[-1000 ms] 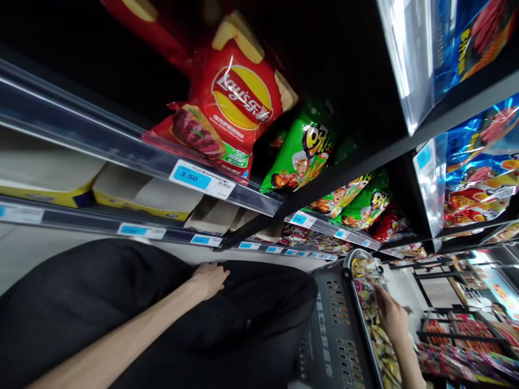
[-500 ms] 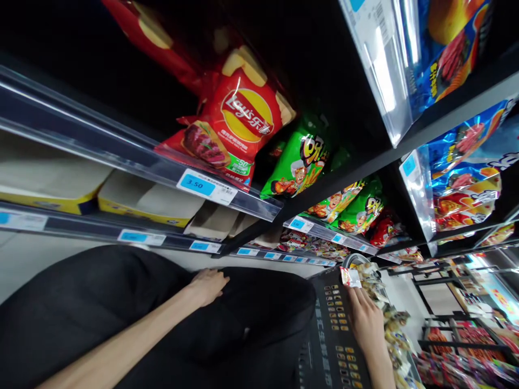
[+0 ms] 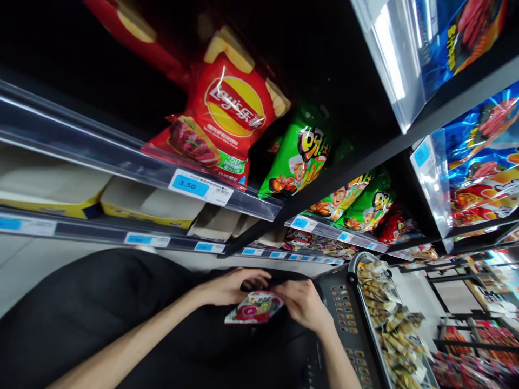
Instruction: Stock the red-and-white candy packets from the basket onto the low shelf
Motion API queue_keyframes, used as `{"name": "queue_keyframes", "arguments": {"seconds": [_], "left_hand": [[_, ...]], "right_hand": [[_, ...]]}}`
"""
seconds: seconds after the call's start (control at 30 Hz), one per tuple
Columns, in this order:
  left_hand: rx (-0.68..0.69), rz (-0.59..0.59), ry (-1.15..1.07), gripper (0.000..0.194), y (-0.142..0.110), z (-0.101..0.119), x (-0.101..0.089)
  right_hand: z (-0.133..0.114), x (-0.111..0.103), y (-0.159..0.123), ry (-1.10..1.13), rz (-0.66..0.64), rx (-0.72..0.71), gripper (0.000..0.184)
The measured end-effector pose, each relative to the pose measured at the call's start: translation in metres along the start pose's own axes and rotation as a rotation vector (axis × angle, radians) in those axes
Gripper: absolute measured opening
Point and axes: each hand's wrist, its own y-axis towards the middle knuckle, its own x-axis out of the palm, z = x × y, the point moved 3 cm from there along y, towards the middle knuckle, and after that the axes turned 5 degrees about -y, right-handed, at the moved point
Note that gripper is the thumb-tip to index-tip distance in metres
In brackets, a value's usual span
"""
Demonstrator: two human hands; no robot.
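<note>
"The bare right hand (image 3: 304,303), what is it doing?"

"Grasping the right end of a small, shiny red, white and green packet (image 3: 255,310); its fingers are bent and pinch the edge; the packet is near, mid-scene, over the black cloth trousers (image 3: 133,302)."

"And the bare left hand (image 3: 231,286)?"

"It comes in from the left, fingers curled, at the packet's far left edge; I cannot tell whether it grips the packet or only hovers beside it."

"What surrounds them?"

"At right, just beside the trousers, a dark grey plastic basket (image 3: 351,340) with slotted walls; a heap of small gold-and-cream wrapped packets (image 3: 393,324) shows right of its rim; farther off, a black shelf with a clear plastic front strip (image 3: 101,146) bears a plump, glossy red bag (image 3: 231,119); a glossy green bag (image 3: 298,154) leans to its right."
</note>
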Motion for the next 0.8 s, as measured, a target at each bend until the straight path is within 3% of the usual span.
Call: {"name": "queue_keyframes", "arguments": {"seconds": [0.1, 0.23, 0.3, 0.4, 0.5, 0.67, 0.8], "left_hand": [[-0.124, -0.037, -0.315, 0.036, -0.004, 0.004, -0.001], [-0.252, -0.079, -0.889, 0.057, -0.007, 0.003, 0.003], [-0.248, -0.046, -1.036, 0.065, -0.005, 0.002, 0.003], [-0.194, 0.021, -1.104, 0.073, -0.003, -0.002, 0.001], [-0.181, -0.003, -1.086, 0.080, -0.003, -0.003, 0.000], [-0.308, 0.094, -0.977, 0.060, -0.001, -0.006, -0.001], [-0.387, 0.174, -0.898, 0.055, 0.002, -0.016, -0.002]], "right_hand": [[0.014, 0.016, 0.027, 0.105, 0.108, 0.059, 0.021], [0.042, 0.023, 0.049, 0.197, 0.259, 0.181, 0.019], [0.053, 0.028, 0.056, 0.227, 0.272, 0.175, 0.024], [0.065, 0.037, 0.060, 0.247, 0.289, 0.163, 0.022], [0.074, 0.049, 0.062, 0.267, 0.338, 0.180, 0.015], [0.084, 0.075, 0.064, 0.397, 0.395, 0.204, 0.014], [0.093, 0.098, 0.059, 0.478, 0.507, 0.322, 0.012]]}}
